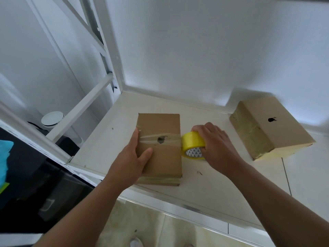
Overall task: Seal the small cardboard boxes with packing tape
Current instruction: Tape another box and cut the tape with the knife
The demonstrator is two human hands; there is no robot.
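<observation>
A small brown cardboard box (163, 125) lies flat on the white counter (222, 179). A strip of clear tape (151, 138) runs across its top from the left edge to the right edge, over a dark logo. My left hand (131, 161) rests on the box's left side, thumb on top and fingers against the left edge. My right hand (217, 143) grips a yellow roll of packing tape (191, 143) standing against the box's right side. A second cardboard box (270, 127) sits at the right, with tape along its near faces.
A white wall rises behind the counter, and a white metal frame (85, 102) stands at the left. A white round lid (52, 118) and dark items lie lower left. The counter's front edge (178, 202) runs diagonally above a tiled floor.
</observation>
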